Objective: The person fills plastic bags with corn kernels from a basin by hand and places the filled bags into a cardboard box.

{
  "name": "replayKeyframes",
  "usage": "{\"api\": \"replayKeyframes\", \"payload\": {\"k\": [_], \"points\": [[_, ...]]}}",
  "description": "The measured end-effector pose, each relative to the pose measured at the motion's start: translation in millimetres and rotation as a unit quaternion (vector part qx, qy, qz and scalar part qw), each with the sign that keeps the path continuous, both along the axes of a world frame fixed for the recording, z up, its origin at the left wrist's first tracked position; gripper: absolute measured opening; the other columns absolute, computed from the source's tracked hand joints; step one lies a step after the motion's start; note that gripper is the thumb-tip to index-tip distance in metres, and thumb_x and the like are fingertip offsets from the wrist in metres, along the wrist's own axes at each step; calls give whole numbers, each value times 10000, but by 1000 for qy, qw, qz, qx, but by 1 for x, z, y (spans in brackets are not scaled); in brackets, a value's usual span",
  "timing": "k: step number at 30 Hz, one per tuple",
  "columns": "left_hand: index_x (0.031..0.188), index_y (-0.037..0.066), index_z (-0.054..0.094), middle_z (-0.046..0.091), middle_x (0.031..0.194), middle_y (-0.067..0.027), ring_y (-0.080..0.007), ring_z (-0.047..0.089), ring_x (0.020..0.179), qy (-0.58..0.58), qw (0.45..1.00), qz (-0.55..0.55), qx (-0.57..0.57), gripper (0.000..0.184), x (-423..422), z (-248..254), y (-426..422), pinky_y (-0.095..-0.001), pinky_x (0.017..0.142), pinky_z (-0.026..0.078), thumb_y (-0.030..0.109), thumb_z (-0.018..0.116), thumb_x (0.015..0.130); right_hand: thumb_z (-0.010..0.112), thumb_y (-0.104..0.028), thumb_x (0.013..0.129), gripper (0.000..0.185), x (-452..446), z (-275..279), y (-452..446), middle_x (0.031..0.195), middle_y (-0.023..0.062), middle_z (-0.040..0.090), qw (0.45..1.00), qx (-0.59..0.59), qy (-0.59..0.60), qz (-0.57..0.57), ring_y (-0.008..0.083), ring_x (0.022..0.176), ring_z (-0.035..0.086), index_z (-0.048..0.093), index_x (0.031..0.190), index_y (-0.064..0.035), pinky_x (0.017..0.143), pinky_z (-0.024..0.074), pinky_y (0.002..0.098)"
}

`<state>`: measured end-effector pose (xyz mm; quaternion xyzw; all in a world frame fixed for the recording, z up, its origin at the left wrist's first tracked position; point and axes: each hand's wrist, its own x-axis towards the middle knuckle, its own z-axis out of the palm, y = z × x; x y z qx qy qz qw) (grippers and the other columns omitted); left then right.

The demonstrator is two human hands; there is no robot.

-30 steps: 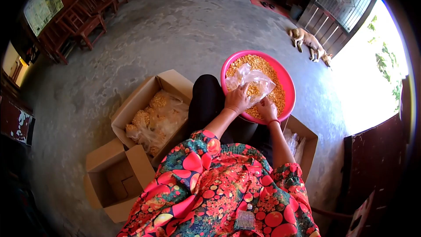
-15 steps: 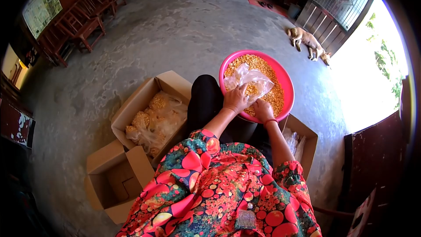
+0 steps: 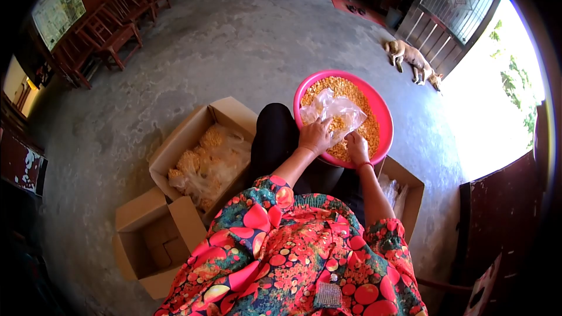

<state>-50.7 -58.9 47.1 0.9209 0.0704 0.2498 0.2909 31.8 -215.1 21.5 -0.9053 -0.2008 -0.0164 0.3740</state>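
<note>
In the head camera's view, a person in a red-and-green patterned shirt [image 3: 293, 246] bends over a pink basin [image 3: 383, 117] of yellow kernels [image 3: 367, 131], beside a dark-trousered knee [image 3: 274, 134]. A clear plastic bag [image 3: 346, 111], with some kernels in it, lies over the kernels inside the basin.

The left hand [image 3: 316, 137] is at the bag's near side, its fingers clamped on the plastic, just as half a second ago. The right hand [image 3: 357, 148], with a red band [image 3: 364, 164] at the wrist, is low by the bag's right side, over the kernels. Compared with the previous frame, it has shifted slightly rightward, a little farther from the left hand. Its fingers are curled and partly hidden; I cannot tell whether they pinch anything.

To the left, an open cardboard box [image 3: 233, 118] holds plastic-wrapped bundles of kernels [image 3: 190, 161]; a smaller open box [image 3: 188, 217] touches its near end. On the right, another box [image 3: 413, 186] contains clear plastic [image 3: 392, 190]. These are unchanged, as is the tan dog [image 3: 413, 57] lying on its side on the grey floor [image 3: 216, 58] near the open door [image 3: 451, 3]. Wooden chairs [image 3: 114, 38] line the far left wall.
</note>
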Motion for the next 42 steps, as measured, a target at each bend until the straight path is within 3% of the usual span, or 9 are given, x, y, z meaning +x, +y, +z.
{"api": "replayKeyframes", "payload": {"k": [4,7,13,16,23,32,35,36,42], "points": [[980,133,616,583,855,-154,-303,584,706,5,1000,-5,-1,324,0,1,1,-388,652,479,133,505,675,445,-193,806,237,8,-9,-4,577,85,542,1000,30,-9,-1,165,533,519,605,780,-20,511,412,308],[874,144,654,584,815,-144,-301,585,682,8,1000,-9,-1,246,1,-1,0,-389,636,481,139,516,670,454,-202,790,230,4,1,-4,611,103,570,991,83,94,-50,197,574,554,610,781,-33,565,435,323],[851,117,643,586,814,-144,-305,585,667,6,1000,-1,10,221,3,-4,0,-394,621,480,139,519,670,495,-211,818,229,6,5,-11,553,4,465,961,215,166,-58,98,458,434,576,743,-10,417,343,252],[858,107,638,587,821,-147,-304,586,670,-6,1000,-1,1,225,2,-5,0,-393,620,481,138,520,670,477,-191,839,148,0,21,-15,538,-42,376,855,398,328,-59,33,381,298,524,788,-60,331,229,172],[1069,114,537,544,1005,-165,-315,587,727,4,1000,6,-18,388,2,-3,-1,-408,643,477,148,522,682,427,-169,874,118,18,11,-29,574,-24,382,688,560,450,-102,49,392,292,466,848,-61,334,235,179],[1240,113,383,473,1144,-225,-334,582,795,46,999,8,-19,566,3,-2,-1,-413,672,476,163,521,694,408,-155,877,115,26,15,-30,588,9,420,638,564,506,-139,66,407,319,461,839,-61,327,251,184],[1240,119,385,474,1140,-232,-338,586,774,49,999,4,-13,568,0,1,-2,-412,665,478,167,521,690,440,-160,863,93,20,22,-19,628,23,459,560,628,508,-186,68,431,355,466,819,-82,326,261,163],[1229,109,395,485,1109,-226,-332,586,757,49,999,7,-6,557,-1,2,-2,-411,655,478,162,535,692,436,-169,861,104,23,13,-20,616,21,460,609,569,534,-144,71,419,359,460,807,-83,319,264,166],[1254,100,356,500,1074,-230,-327,588,733,28,999,29,13,609,5,-7,-3,-404,639,480,175,564,687,417,-161,871,96,15,10,-15,611,29,450,627,521,577,-52,56,405,304,445,864,-70,315,220,171]]}}
